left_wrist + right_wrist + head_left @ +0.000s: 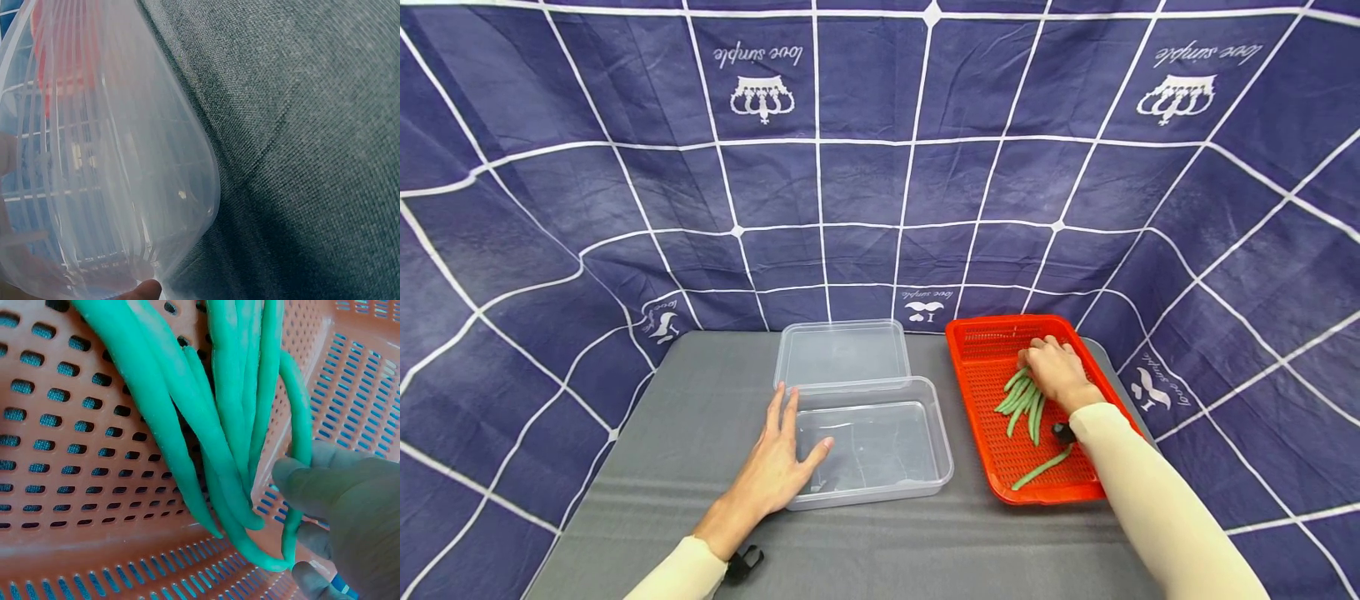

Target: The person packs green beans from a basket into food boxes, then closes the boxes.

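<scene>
head view: we see the long, slender green beans (1022, 402) in the red, rectangular perforated plastic basket (1051, 496) at right; most lie bunched, while one lone bean (1041, 468) rests nearer us. the right hand (1056, 375) reaches in, and its wrist view shows thumb and fingers pinching a curved green bean (300, 425) at the bunch's edge, probably because it is easiest to single out there. the left hand (778, 467) is at the left end of the clear, rectangular plastic container (872, 497), its fingers spread and fairly straight, not clenched; we take it to be steadying the light box, though we cannot tell how firmly it touches.

just beyond the container, the flat, translucent plastic lid (842, 354) lies on the grey surface (685, 467). the basket's sides hem in the right hand, the cream sleeve (1157, 492) hides part of its right rim, and a dark blue, white-lined cloth (865, 192) closes the far side.
</scene>
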`<action>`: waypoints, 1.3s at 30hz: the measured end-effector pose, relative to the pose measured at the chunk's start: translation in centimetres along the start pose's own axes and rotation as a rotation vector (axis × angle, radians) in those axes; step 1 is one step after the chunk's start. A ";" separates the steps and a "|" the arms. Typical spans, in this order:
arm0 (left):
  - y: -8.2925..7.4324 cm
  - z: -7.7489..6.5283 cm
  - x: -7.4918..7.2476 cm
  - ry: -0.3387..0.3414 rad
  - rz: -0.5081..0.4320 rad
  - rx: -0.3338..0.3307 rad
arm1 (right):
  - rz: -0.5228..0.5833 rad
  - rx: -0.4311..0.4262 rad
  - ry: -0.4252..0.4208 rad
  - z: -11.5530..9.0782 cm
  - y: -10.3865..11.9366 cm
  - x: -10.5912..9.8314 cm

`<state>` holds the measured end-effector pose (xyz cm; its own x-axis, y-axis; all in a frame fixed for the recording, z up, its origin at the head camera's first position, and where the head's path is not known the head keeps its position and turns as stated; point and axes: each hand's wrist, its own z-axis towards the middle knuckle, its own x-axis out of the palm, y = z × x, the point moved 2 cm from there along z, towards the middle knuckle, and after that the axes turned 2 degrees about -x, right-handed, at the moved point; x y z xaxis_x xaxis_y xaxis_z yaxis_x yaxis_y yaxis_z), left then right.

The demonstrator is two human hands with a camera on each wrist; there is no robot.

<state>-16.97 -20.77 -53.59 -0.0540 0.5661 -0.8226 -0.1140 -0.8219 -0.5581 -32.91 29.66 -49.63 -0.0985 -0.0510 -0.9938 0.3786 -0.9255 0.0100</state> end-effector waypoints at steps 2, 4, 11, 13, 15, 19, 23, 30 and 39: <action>0.0 0.0 0.0 -0.002 0.004 -0.011 | -0.004 -0.008 -0.015 0.0 0.1 -0.1; 0.1 0.1 0.1 -0.001 0.001 -0.026 | -0.004 -0.014 -0.037 0.0 0.2 -0.3; 0.1 0.0 0.4 -0.003 -0.040 -0.063 | 0.002 -0.030 -0.115 -0.3 0.7 -0.9; 0.1 0.0 0.4 -0.009 -0.048 -0.067 | 0.009 -0.034 -0.131 -0.4 0.9 -1.1; 0.1 -0.1 0.4 -0.014 -0.052 -0.072 | 0.018 -0.043 -0.147 -0.6 1.1 -1.4; 0.1 -0.2 0.3 -0.012 -0.052 -0.080 | 0.031 -0.064 -0.174 -0.9 1.5 -1.8; 0.2 -0.3 0.2 -0.013 -0.056 -0.090 | 0.040 -0.094 -0.210 -1.3 2.0 -2.4; 0.2 -0.2 0.1 -0.038 -0.082 -0.100 | 0.065 -0.112 -0.275 -2.1 3.1 -3.9; 0.3 -0.3 0.0 -0.022 -0.095 -0.074 | 0.103 -0.161 -0.345 -2.6 5.3 -5.5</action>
<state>-16.72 -21.06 -53.75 -0.0678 0.6424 -0.7634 -0.0459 -0.7663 -0.6408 -27.95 25.98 -44.36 -0.3454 -0.2887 -0.8930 0.5394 -0.8397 0.0629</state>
